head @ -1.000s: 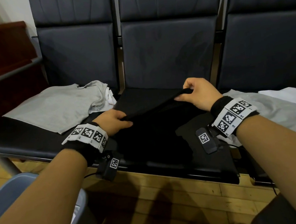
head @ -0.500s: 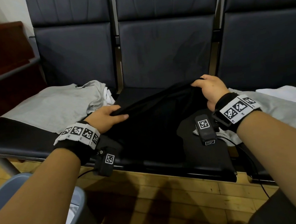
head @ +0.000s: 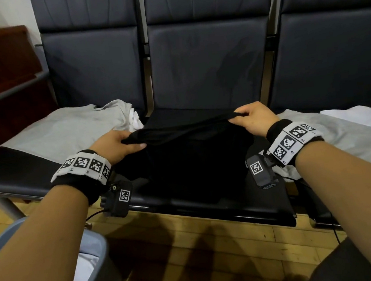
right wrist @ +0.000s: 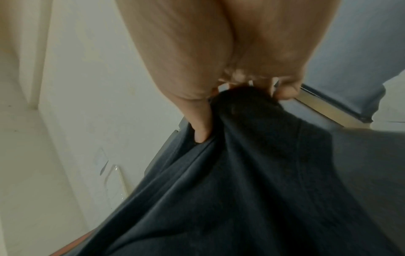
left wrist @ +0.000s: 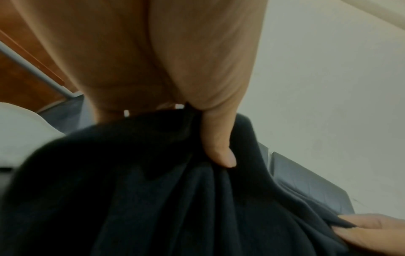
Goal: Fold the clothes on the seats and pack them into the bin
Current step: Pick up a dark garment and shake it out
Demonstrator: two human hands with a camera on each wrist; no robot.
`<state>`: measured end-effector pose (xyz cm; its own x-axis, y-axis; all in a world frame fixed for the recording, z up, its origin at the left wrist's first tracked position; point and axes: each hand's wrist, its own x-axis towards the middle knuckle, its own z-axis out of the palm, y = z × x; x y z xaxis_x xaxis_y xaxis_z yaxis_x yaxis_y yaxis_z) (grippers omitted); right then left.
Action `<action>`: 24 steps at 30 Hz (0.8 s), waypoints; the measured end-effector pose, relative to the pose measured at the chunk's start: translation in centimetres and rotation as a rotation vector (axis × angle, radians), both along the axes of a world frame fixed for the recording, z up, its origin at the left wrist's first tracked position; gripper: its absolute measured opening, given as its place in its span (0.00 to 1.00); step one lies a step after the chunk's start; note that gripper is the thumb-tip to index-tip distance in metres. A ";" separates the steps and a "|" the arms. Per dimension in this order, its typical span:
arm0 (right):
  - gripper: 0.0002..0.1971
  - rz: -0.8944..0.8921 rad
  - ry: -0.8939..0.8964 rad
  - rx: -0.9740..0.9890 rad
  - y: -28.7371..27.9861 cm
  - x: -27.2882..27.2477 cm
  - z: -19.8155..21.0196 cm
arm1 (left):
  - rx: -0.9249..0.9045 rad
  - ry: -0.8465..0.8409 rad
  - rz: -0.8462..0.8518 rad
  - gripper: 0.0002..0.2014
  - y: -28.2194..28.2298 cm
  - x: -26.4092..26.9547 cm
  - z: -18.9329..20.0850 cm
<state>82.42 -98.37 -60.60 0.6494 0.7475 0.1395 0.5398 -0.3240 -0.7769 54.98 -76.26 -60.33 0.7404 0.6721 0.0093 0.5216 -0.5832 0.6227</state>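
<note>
A black garment (head: pixel 193 162) hangs over the middle seat, its top edge stretched between my two hands. My left hand (head: pixel 117 145) grips its left end, thumb on top of the cloth (left wrist: pixel 175 190). At the right end my right hand (head: pixel 251 116) pinches the same edge, and the cloth (right wrist: pixel 252 173) bunches under its fingers. The lower part of the garment drapes down onto the seat cushion. A grey bin (head: pixel 95 248) stands on the floor at the lower left, with something white inside it.
A grey shirt (head: pixel 64 132) lies flat on the left seat with a white item (head: pixel 135 119) at its edge. Grey cloth (head: pixel 349 143) and white cloth (head: pixel 360 115) lie on the right seat. A dark wooden bench (head: pixel 1 75) stands at far left. The floor is wood.
Both hands have lifted the garment's top edge higher off the seat and pulled it taut between them. The right hand moved back and up, the left rose slightly.
</note>
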 end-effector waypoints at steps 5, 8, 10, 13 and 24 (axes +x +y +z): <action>0.09 -0.060 0.159 0.066 0.6 -0.4 0.9 | -0.095 -0.081 0.020 0.06 0.4 0.2 0.3; 0.07 -0.162 0.540 0.238 1.8 -0.2 2.4 | -0.075 -0.169 0.060 0.08 0.7 1.9 2.0; 0.09 -0.161 0.681 0.348 2.9 0.3 4.3 | -0.028 -0.203 0.069 0.05 1.0 3.3 4.1; 0.11 -0.106 0.754 0.589 4.1 1.0 8.8 | -0.010 -0.329 0.151 0.04 1.9 5.1 9.0; 0.07 -0.198 0.173 0.659 1.9 2.0 20.2 | 0.201 -0.418 0.070 0.13 0.3 6.6 21.0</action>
<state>84.42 -96.50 -40.42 0.8182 0.4080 0.4050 0.3709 0.1637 -0.9141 61.60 -75.94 -39.36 0.5986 0.6745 0.4322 0.2921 -0.6862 0.6662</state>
